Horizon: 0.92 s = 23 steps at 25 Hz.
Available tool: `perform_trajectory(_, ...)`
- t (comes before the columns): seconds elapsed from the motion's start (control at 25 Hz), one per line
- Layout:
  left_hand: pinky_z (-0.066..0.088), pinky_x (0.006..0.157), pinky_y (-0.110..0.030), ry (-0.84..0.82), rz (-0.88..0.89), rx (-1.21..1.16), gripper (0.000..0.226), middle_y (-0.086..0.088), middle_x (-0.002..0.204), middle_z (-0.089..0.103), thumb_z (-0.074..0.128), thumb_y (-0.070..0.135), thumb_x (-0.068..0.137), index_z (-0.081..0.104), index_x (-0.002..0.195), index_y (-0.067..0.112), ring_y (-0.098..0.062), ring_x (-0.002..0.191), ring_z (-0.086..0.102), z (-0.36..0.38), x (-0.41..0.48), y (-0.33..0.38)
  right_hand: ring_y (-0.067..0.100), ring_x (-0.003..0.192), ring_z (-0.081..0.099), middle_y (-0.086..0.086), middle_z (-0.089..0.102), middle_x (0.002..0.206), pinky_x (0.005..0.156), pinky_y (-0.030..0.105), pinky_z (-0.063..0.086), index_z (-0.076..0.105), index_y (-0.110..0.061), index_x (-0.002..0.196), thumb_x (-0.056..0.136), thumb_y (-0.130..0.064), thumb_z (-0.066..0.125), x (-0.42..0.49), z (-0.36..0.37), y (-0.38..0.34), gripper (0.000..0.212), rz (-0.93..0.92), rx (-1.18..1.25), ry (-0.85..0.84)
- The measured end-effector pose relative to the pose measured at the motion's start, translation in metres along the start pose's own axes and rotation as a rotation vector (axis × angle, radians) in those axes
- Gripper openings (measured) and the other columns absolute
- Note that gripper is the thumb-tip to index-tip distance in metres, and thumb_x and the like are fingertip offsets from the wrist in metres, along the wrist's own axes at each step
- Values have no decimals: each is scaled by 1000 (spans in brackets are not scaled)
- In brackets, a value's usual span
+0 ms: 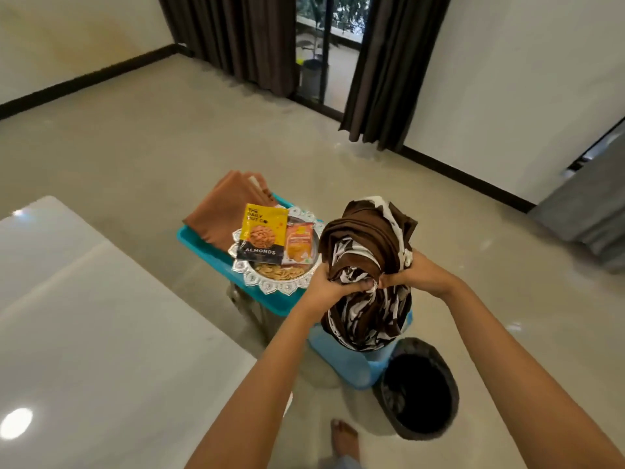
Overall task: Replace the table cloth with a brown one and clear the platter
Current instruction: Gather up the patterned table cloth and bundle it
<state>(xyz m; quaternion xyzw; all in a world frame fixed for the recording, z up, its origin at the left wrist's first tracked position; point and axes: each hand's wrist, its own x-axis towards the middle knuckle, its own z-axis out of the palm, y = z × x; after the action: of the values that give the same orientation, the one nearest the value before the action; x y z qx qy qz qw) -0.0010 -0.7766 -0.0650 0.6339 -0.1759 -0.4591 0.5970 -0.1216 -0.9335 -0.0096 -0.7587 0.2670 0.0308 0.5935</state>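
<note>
Both hands closed on a bunched brown-and-white patterned cloth (pixel 367 262), the left hand (pixel 326 287) gripping at its 7 o'clock, the right hand (pixel 414 274) at its 4 o'clock, thumbs nearly touching. Cloth's lower part hanging down into a blue bin (pixel 341 358). At 5 o'clock of that bin, just beside it, a dark round wastebasket (pixel 419 389), open-topped. At 9 o'clock of the bundle, a silver platter (pixel 270 282) with a scalloped rim, resting on a blue tray (pixel 203 247); on the platter a yellow almonds packet (pixel 260 231), an orange snack packet (pixel 299 245) touching it at 3 o'clock, and loose nuts (pixel 279 271) at 6 o'clock. Folded brown cloth (pixel 223 211) on the tray at 11 o'clock of the platter. Glossy white table (pixel 84 333) bare at far 9 o'clock. A bare foot (pixel 345 436) on the floor at 6 o'clock.
</note>
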Motion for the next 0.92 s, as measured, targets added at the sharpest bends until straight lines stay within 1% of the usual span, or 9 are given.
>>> perform_trajectory(0.12, 50, 96, -36, 62, -116, 55, 59, 4, 103, 66, 92, 20, 56, 59, 105, 19, -15, 102, 62, 35, 38, -55, 14, 109, 62, 3, 64, 118, 97, 40, 50, 55, -30, 118, 58, -8, 90, 29, -24, 75, 74, 43, -73, 85)
perform_trajectory(0.24, 42, 103, -27, 185, -196, 248, 118, -3, 123, 51, 89, 61, 27, 48, 126, 10, -19, 117, 51, 58, 73, -121, 25, 125, 48, -3, 52, 134, 105, 49, 40, 36, -39, 139, 37, -41, 95, 77, -34, 208, 117, 102, -189, 114)
perform_trajectory(0.32, 35, 94, -7, 137, -283, 295, 106, -5, 126, 41, 96, 30, 45, 40, 130, 1, -21, 122, 43, 66, 91, -149, 21, 127, 46, -4, 49, 136, 107, 45, 39, 32, -35, 139, 37, -33, 95, 94, -30, 256, 120, 136, -160, 149)
perform_trajectory(0.4, 35, 99, -16, 108, -303, 398, 89, -7, 123, 44, 90, 8, 57, 41, 130, 0, -26, 126, 43, 67, 112, -176, 17, 123, 50, -3, 52, 129, 104, 40, 41, 35, -28, 135, 42, -17, 93, 91, -22, 252, 110, 186, -115, 193)
perform_trajectory(0.56, 33, 109, -44, -16, -454, 697, 94, -16, 140, 39, 86, 26, 66, 31, 139, 5, -33, 134, 36, 62, 138, -216, 20, 120, 49, 0, 50, 122, 88, 17, 35, 43, -8, 135, 57, 6, 84, 95, -17, 273, 88, 290, -138, 134)
perform_trajectory(0.64, 32, 111, -41, -71, -561, 796, 103, -16, 146, 31, 83, 31, 66, 22, 145, 7, -34, 136, 33, 58, 144, -231, 20, 123, 46, 9, 49, 132, 85, 14, 31, 45, -6, 136, 66, 5, 79, 95, -13, 286, 78, 337, -190, 110)
perform_trajectory(0.72, 40, 105, -34, -65, -605, 789, 104, -9, 139, 43, 82, 37, 61, 25, 145, 15, -26, 128, 45, 54, 141, -239, 24, 132, 39, 11, 40, 144, 90, 16, 30, 43, -8, 138, 72, 0, 77, 92, -8, 294, 75, 392, -237, 116)
perform_trajectory(0.8, 44, 97, -26, -60, -614, 760, 96, -3, 130, 53, 82, 38, 62, 32, 142, 18, -20, 119, 53, 49, 133, -240, 25, 139, 32, 10, 30, 153, 97, 20, 30, 42, -10, 141, 75, -6, 77, 86, 0, 296, 75, 429, -244, 83)
perform_trajectory(0.92, 38, 96, -23, -56, -557, 727, 78, -6, 136, 50, 77, 28, 75, 37, 141, 14, -21, 126, 47, 42, 113, -224, 22, 142, 28, 10, 25, 156, 103, 24, 30, 44, -11, 140, 77, -13, 77, 77, 11, 281, 71, 430, -263, 40)
